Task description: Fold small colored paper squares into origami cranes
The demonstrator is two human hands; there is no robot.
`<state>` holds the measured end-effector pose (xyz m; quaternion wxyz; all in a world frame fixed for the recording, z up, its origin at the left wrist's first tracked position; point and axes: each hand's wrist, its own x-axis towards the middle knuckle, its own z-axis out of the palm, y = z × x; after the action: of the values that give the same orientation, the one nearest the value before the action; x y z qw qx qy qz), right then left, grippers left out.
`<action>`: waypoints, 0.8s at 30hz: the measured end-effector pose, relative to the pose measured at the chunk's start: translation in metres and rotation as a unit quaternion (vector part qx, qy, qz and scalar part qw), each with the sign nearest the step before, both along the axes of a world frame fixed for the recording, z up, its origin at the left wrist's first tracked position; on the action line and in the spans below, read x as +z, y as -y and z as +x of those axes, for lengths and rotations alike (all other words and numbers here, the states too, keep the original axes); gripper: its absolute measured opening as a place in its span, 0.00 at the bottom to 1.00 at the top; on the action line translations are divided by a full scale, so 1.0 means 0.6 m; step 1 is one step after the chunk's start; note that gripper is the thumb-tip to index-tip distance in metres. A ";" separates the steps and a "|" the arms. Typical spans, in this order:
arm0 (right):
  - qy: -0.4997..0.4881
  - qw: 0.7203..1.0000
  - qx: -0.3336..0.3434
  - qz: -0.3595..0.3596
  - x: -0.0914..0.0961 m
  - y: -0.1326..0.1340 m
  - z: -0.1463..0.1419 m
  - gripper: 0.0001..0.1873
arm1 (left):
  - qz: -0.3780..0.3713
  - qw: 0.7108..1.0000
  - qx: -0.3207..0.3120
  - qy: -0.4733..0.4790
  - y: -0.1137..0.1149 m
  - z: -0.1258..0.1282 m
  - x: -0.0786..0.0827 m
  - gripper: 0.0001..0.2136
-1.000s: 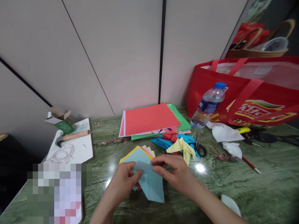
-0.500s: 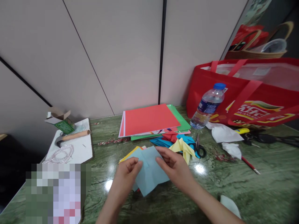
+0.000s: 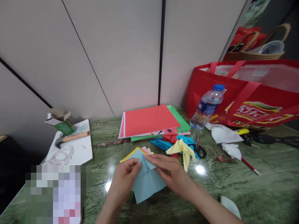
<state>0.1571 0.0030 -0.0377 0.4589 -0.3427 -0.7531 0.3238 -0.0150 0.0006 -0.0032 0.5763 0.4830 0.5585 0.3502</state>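
Both of my hands hold a light blue paper (image 3: 146,185) just above the green marble table (image 3: 257,189). My left hand (image 3: 125,179) pinches its upper left edge. Fingers of my right hand (image 3: 171,174) press a folded flap near the sheet's top. Under the blue paper lies a small pile of coloured square sheets (image 3: 136,151), yellow and pink edges showing. Just beyond my right hand sit folded paper figures: a yellow one (image 3: 183,149), a blue one (image 3: 163,143) and a red one (image 3: 170,137).
A stack of large coloured sheets (image 3: 149,119), red on top, lies by the wall. Scissors (image 3: 199,149), a water bottle (image 3: 206,107), crumpled tissues (image 3: 223,133), a red bag (image 3: 245,93), a hammer (image 3: 71,138) and beads (image 3: 58,155) on a white board surround the spot.
The blue paper was opened out and then a flap folded over near its top; my right fingers have slid left along it. My left hand has stayed at the left edge.
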 end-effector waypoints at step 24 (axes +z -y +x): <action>-0.151 0.940 -0.027 -0.305 0.002 -0.007 -0.009 0.11 | -0.037 0.999 -0.021 0.010 0.000 0.003 -0.001 0.18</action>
<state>0.1516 0.0070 -0.0368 0.4496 -0.4331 -0.5304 0.5735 -0.0132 0.0005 -0.0039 0.6065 0.4697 0.5549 0.3220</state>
